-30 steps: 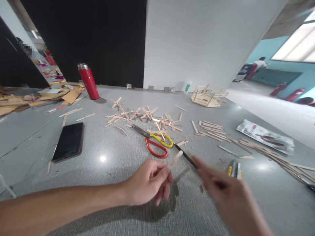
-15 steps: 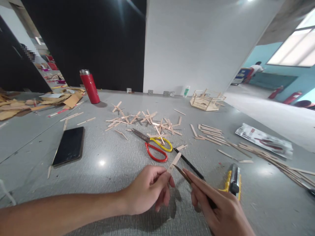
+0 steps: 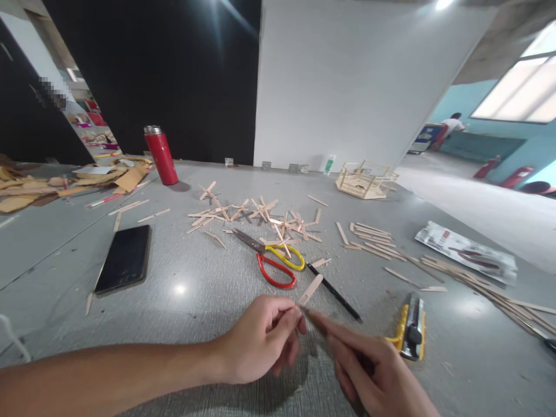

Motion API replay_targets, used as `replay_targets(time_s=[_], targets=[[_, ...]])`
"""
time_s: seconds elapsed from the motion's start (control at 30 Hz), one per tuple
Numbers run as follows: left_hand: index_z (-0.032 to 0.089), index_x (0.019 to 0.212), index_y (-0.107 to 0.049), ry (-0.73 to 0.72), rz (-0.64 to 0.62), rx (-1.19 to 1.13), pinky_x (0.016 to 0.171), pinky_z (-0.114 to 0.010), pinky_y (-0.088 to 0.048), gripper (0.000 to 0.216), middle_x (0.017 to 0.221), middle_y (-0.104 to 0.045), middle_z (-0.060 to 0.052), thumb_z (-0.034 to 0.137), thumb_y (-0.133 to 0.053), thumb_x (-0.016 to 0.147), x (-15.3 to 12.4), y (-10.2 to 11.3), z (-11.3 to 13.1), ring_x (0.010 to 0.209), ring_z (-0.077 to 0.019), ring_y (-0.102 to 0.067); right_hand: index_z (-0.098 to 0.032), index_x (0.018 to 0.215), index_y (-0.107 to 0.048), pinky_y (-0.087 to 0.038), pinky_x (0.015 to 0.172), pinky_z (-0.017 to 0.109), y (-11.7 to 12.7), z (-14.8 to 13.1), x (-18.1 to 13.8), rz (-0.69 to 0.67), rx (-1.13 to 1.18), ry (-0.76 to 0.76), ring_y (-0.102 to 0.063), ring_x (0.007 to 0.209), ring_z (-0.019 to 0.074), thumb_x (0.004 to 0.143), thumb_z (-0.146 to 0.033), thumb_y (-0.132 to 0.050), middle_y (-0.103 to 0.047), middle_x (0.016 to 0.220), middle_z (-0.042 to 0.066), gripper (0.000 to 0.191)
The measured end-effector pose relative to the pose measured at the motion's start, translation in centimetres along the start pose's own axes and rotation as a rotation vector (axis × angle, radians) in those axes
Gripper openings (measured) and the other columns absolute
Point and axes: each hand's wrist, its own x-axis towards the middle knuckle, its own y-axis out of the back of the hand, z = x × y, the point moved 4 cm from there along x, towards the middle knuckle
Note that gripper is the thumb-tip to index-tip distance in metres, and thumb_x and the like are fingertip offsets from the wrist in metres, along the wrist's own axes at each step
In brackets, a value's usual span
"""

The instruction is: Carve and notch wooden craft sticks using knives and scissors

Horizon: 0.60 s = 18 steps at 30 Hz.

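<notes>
My left hand point(image 3: 264, 339) pinches a short wooden craft stick point(image 3: 311, 289) between thumb and fingers, its rounded end pointing up and right. My right hand point(image 3: 373, 370) grips a thin brown pencil-like tool point(image 3: 313, 319), whose tip touches the stick close to my left fingertips. Both hands hover low over the grey table point(image 3: 204, 301), just in front of the red-and-yellow scissors point(image 3: 273, 259). A black pen point(image 3: 333, 292) lies on the table right behind the stick.
A yellow utility knife point(image 3: 409, 327) lies right of my hands, a black phone point(image 3: 124, 258) to the left. Several loose craft sticks point(image 3: 260, 213) lie scattered behind the scissors. Further back stand a red flask point(image 3: 161, 154) and a stick-built frame point(image 3: 364, 179). A printed package point(image 3: 467, 252) lies right.
My right hand came in from a blurred swing, gripping the thin tool, and its tip has moved left until it touches the stick. My left hand stayed nearly still.
</notes>
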Motion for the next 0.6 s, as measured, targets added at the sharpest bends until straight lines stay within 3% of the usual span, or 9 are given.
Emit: replay_targets(time_s=[0.17, 0.4, 0.6], targets=[[0.019, 0.088, -0.055, 0.018, -0.003, 0.001, 0.038, -0.018, -0.031, 0.041, 0.056, -0.054, 0.006, 0.053, -0.041, 0.106, 0.1, 0.0, -0.1, 0.038, -0.0074, -0.043, -0.011, 0.147, -0.058, -0.025, 0.046, 0.024, 0.5, 0.3, -0.2, 0.086, 0.080, -0.095, -0.032, 0.051, 0.0125, 0.102, -0.060, -0.039, -0.036, 0.057, -0.007, 0.069], [0.019, 0.088, -0.055, 0.027, -0.010, -0.012, 0.038, -0.017, -0.032, 0.040, 0.055, -0.054, 0.006, 0.052, -0.041, 0.106, 0.1, -0.1, 0.1, 0.038, -0.0071, -0.043, -0.012, 0.146, -0.060, -0.021, 0.045, 0.024, 1.0, 0.7, -0.1, 0.136, 0.026, -0.023, -0.030, 0.051, 0.0126, 0.103, -0.056, -0.041, -0.036, 0.057, -0.006, 0.064], [0.019, 0.089, -0.055, 0.016, -0.006, -0.004, 0.039, -0.017, -0.032, 0.039, 0.056, -0.055, 0.006, 0.051, -0.042, 0.106, 0.0, 0.0, 0.0, 0.039, -0.0071, -0.044, -0.011, 0.143, -0.063, -0.022, 0.047, 0.025, 0.7, 0.6, 0.0, 0.058, -0.010, 0.001, -0.029, 0.052, 0.0130, 0.103, -0.053, -0.040, -0.032, 0.059, -0.006, 0.063]])
